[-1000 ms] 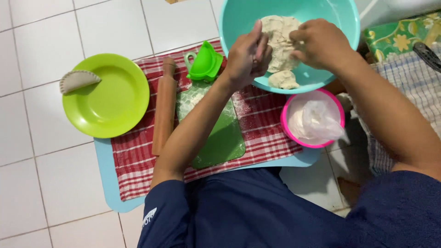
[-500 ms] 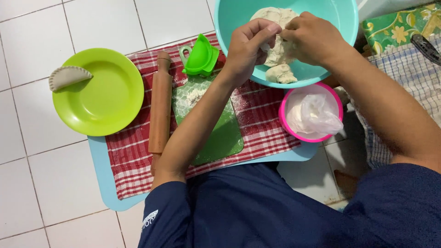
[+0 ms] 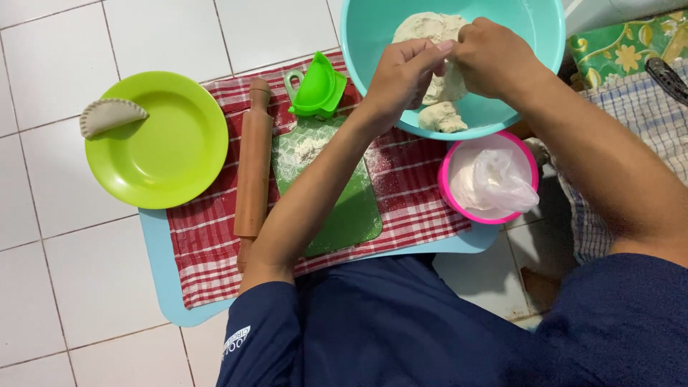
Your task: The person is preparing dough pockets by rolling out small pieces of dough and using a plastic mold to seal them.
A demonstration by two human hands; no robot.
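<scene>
Both my hands are inside a teal bowl (image 3: 373, 43) at the top, working a lump of pale dough (image 3: 430, 29). My left hand (image 3: 401, 72) pinches the dough with its fingertips. My right hand (image 3: 494, 57) grips the same lump from the right. A smaller piece of dough (image 3: 442, 118) lies at the bowl's near side. Below the bowl, a floured green cutting board (image 3: 351, 215) rests on a red checked cloth (image 3: 208, 244).
A wooden rolling pin (image 3: 253, 165) lies left of the board. A green dumpling press (image 3: 319, 89) sits above it. A lime plate (image 3: 165, 150) holds one folded dumpling (image 3: 111, 115). A pink bowl (image 3: 448, 186) holds a white plastic bag (image 3: 494, 183). A light blue tray (image 3: 161, 272) lies on white floor tiles.
My hands have closed together on the dough lump in the bowl, fingertips now meeting on it. The view has shifted slightly.
</scene>
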